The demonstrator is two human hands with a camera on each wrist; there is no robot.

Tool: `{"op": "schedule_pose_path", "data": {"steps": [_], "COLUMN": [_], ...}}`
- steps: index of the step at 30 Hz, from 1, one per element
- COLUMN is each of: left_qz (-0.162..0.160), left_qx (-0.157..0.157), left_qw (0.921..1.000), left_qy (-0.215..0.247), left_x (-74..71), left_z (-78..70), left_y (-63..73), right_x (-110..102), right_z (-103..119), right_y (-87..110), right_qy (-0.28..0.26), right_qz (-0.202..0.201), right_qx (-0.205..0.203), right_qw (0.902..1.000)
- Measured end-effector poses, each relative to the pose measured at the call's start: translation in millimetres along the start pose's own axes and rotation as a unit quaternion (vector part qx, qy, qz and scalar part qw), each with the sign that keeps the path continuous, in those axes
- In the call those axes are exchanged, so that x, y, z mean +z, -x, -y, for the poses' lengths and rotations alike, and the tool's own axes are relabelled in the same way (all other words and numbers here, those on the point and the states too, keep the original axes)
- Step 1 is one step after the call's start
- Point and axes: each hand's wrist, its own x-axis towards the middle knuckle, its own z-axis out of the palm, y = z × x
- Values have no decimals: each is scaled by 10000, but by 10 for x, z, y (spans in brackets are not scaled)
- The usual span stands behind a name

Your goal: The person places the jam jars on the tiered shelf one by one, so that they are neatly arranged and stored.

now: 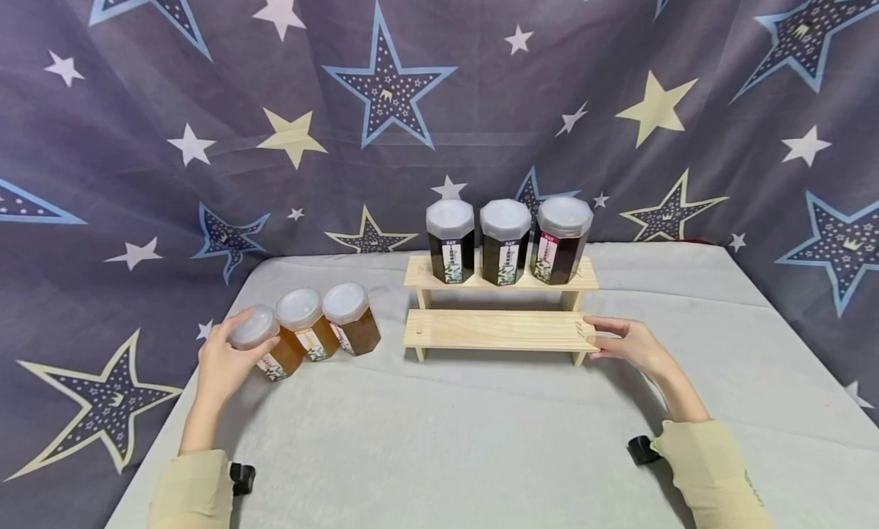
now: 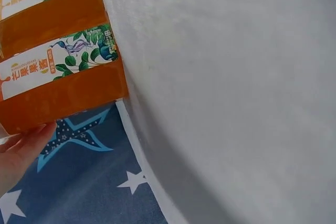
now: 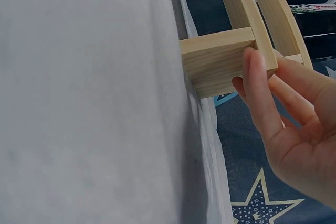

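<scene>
My left hand (image 1: 221,365) grips an orange-filled jar (image 1: 288,355), the leftmost of three, with thumb and fingers spread round its white lid. In the left wrist view that jar's printed label (image 2: 79,56) faces the camera. Beside it stand a second orange jar (image 1: 321,340) and a browner jar (image 1: 362,335). With thumb and fingers, my right hand (image 1: 633,344) pinches the right end of the lower step of a two-step wooden rack (image 1: 494,330). The right wrist view shows the fingers around the step's end (image 3: 260,35).
Three dark jars with white lids stand on the rack's upper step: a left one (image 1: 453,239), a middle one (image 1: 504,240) and a right one (image 1: 561,239). A pale cloth (image 1: 439,437) covers the table. Behind it hangs a star-patterned curtain (image 1: 494,132).
</scene>
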Motion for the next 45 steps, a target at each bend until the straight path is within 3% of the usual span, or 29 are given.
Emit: {"op": "schedule_pose_path", "data": {"steps": [11,22,30,37,41,43,45], "left_qz": [-272,-791,-903,-1211,-1291,-1244,-1139], "left_qx": [54,308,254,527,718,724,730], "left_qw": [9995,9964,9956,9895,9876,9882,9896], "left_qy": [-118,59,83,587,540,519,490], "left_x": [-9,-99,-145,63,177,182,141], "left_z": [9,-159,-278,190,342,255,21], "left_y": [24,121,221,149,120,140,184], "right_x": [0,3,2,0,0,2,3], "right_z": [1,20,24,23,11,7,3], "right_y": [0,5,5,3,0,-1,2], "right_qy": [-32,-132,-109,-59,-19,-17,-27], "right_qz": [-8,4,-6,-24,-58,-72,-69], "right_qx": [4,-31,-18,-70,-130,-145,-139], "right_qw": [10000,9999,9999,10000,9999,9999,9999]}}
